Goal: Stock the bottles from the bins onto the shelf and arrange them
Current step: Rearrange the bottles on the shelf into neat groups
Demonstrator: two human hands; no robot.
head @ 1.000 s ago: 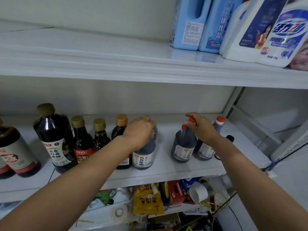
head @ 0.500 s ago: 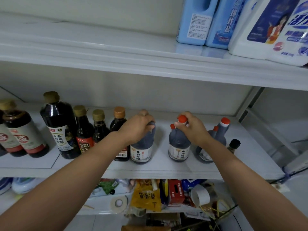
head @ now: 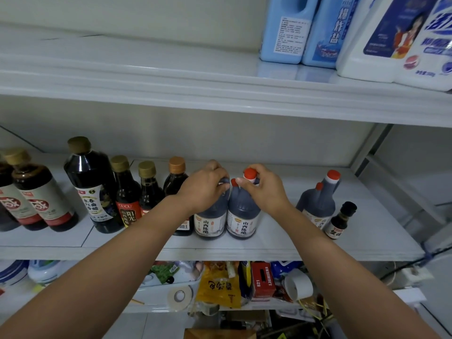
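red cap of the left jug [head: 210, 216] hidden under the left hand [head: 204, 189].

The two jugs under my hands, one at my left [head: 209, 217] and one at my right [head: 242, 216], are dark grey-blue with white labels bearing black characters, and the right one has a red cap [head: 249, 173]. A third jug [head: 318, 204] matches them (red cap too). The shelf [head: 281, 245] is plain white. The tall bottle [head: 91, 182] is near-black with an olive-gold cap. Up top, two jugs [head: 286, 28] are pale blue.
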